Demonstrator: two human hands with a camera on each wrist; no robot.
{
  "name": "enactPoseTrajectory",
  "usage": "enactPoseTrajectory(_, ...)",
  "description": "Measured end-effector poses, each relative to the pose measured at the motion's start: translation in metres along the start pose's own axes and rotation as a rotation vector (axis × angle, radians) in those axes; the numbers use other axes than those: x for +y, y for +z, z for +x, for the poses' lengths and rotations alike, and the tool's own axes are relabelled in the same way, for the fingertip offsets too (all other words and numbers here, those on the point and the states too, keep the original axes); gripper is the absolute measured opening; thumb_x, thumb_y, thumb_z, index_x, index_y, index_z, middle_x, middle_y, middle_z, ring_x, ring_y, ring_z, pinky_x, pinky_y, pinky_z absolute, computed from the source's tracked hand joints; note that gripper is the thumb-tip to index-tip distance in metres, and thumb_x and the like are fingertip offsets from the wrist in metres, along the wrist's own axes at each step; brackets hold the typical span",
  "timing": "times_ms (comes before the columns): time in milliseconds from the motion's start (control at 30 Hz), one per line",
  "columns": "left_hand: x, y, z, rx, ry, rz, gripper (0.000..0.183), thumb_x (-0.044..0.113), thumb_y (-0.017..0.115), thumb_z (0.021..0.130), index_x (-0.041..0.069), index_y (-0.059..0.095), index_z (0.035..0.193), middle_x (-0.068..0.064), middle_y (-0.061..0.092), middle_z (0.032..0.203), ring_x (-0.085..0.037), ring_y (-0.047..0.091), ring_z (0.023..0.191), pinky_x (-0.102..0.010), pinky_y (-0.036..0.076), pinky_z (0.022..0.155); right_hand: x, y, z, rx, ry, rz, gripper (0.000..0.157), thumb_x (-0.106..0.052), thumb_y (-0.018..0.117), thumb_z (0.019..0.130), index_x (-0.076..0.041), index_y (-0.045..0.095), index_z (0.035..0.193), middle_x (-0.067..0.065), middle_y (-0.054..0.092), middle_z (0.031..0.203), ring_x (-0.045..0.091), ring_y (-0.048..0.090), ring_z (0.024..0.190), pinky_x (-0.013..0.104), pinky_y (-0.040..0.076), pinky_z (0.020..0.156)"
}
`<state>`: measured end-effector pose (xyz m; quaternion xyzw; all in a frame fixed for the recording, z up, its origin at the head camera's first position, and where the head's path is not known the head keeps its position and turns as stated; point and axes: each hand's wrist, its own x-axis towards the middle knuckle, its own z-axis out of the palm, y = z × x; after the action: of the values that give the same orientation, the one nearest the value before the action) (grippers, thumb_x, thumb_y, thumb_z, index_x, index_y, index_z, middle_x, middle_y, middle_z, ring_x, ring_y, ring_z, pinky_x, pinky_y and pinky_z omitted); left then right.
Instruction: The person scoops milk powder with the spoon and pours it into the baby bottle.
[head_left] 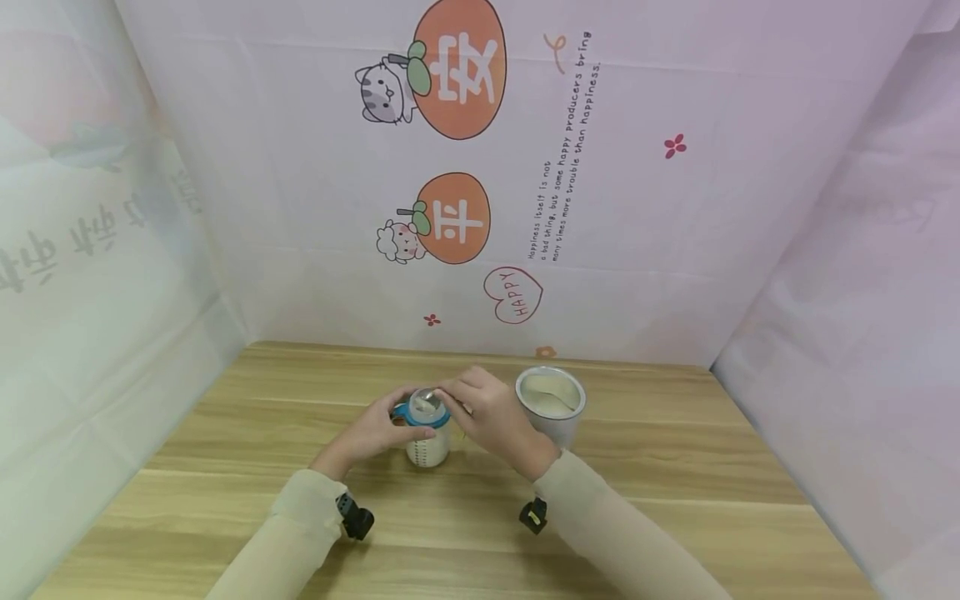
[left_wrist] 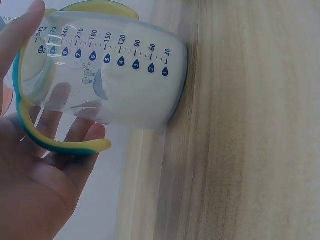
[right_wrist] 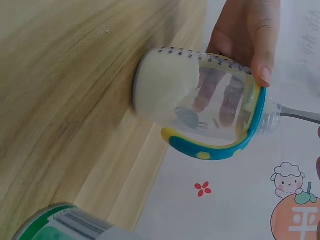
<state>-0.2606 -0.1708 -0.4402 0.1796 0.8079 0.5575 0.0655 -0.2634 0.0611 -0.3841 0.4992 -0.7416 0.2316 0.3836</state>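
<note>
A clear baby bottle (head_left: 428, 450) stands upright on the table, its neck open. It has a teal-and-yellow two-handled ring and dark measuring marks, and white contents (left_wrist: 137, 92) fill its lower part. My left hand (head_left: 375, 429) grips the bottle around its upper body, thumb across the front near the ring and fingers behind. Over the bottle's mouth, my right hand (head_left: 483, 408) pinches a metal spoon (right_wrist: 299, 114), whose head dips into the neck. The right hand itself is out of sight in the right wrist view.
Just right of the bottle stands an open can (head_left: 557, 425) with pale powder inside, close to my right wrist. The wooden table (head_left: 660, 467) ends at a printed cloth (head_left: 615, 200) behind, with cloth walls on both sides.
</note>
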Motion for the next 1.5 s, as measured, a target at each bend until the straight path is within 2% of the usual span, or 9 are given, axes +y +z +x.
enactPoseTrajectory(233,0.001,0.0,0.0,-0.002,-0.014,0.01,0.07,0.036,0.082,0.085,0.026,0.047,0.146,-0.004,0.059,0.13,-0.024,0.056,0.116,-0.045,0.047,0.097,0.002,0.0,-0.004,-0.004,-0.132,-0.071,0.011,-0.011,0.071,0.095,-0.006,0.077,0.102,-0.001,0.063,0.081,0.009,0.053,0.073,0.01,0.044,0.063)
enactPoseTrajectory(433,0.001,0.0,0.0,-0.013,-0.001,0.015,0.071,0.035,0.081,0.086,0.023,0.046,0.147,-0.006,0.058,0.13,-0.025,0.056,0.116,-0.045,0.047,0.097,0.002,-0.001,-0.006,-0.011,-0.177,-0.086,0.016,-0.014,0.064,0.1,-0.005,0.076,0.103,-0.001,0.064,0.082,0.009,0.052,0.073,0.011,0.044,0.063)
enactPoseTrajectory(667,-0.002,0.0,0.0,-0.011,-0.018,0.012,0.071,0.038,0.082,0.085,0.027,0.047,0.146,-0.004,0.059,0.131,-0.025,0.056,0.118,-0.046,0.046,0.099,0.002,-0.002,-0.009,-0.034,-0.231,-0.095,0.015,-0.01,0.065,0.098,-0.005,0.076,0.108,0.001,0.066,0.086,0.011,0.055,0.076,0.013,0.049,0.068)
enactPoseTrajectory(967,-0.001,0.0,-0.001,-0.019,0.009,0.008,0.07,0.034,0.081,0.087,0.024,0.046,0.146,-0.005,0.058,0.134,-0.025,0.056,0.119,-0.047,0.046,0.099,0.002,-0.002,-0.014,-0.011,-0.362,-0.228,0.019,-0.011,0.067,0.095,-0.01,0.076,0.112,-0.003,0.066,0.082,0.007,0.052,0.071,0.011,0.047,0.066)
enactPoseTrajectory(1167,-0.002,0.001,-0.001,-0.018,0.004,0.004,0.071,0.032,0.08,0.088,0.024,0.045,0.148,-0.006,0.056,0.136,-0.025,0.055,0.121,-0.047,0.046,0.1,0.001,-0.003,-0.014,-0.02,-0.362,-0.238,0.02,-0.012,0.065,0.097,-0.01,0.076,0.114,-0.003,0.066,0.083,0.007,0.053,0.072,0.011,0.048,0.068)
enactPoseTrajectory(1500,0.0,0.001,-0.002,-0.017,-0.018,-0.012,0.075,0.033,0.081,0.087,0.023,0.043,0.15,-0.008,0.056,0.136,-0.026,0.055,0.119,-0.046,0.047,0.099,0.002,-0.004,-0.014,-0.013,-0.298,-0.149,0.021,-0.009,0.063,0.098,-0.008,0.074,0.115,-0.001,0.066,0.083,0.01,0.056,0.073,0.014,0.049,0.069)
